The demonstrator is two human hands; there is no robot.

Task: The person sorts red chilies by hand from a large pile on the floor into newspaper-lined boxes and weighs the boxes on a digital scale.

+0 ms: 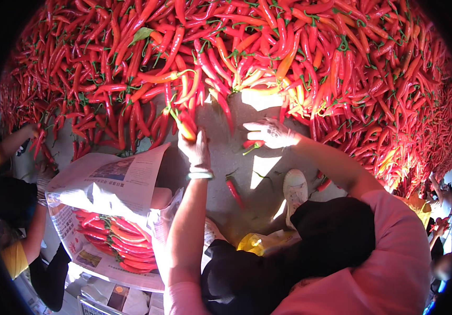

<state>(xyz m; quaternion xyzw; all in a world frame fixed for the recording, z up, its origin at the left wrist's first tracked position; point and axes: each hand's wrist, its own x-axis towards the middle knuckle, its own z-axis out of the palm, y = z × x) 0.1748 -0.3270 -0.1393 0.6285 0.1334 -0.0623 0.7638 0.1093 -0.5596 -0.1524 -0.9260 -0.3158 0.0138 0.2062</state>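
My left hand (195, 149), in a light knit glove with a pale bangle at the wrist, is closed around a few chili peppers (187, 126), red and orange with green stems. My right hand (272, 134), gloved too, reaches over the concrete floor (226, 157) at the foot of the heap, fingers pointing left. Just under those fingers show red chili peppers (253, 144); whether the hand grips them is unclear. To the left of my left forearm, red chili peppers (125, 240) lie stacked in rows on newspaper (111, 181) that lines a container.
A huge heap of red chili peppers (226, 35) spreads across the far side. One loose pepper (234, 193) lies before my shoe (296, 187). Yellow plastic (251, 244) is by my legs. A co-worker's hand (44, 173) is at the left; other people sit far right.
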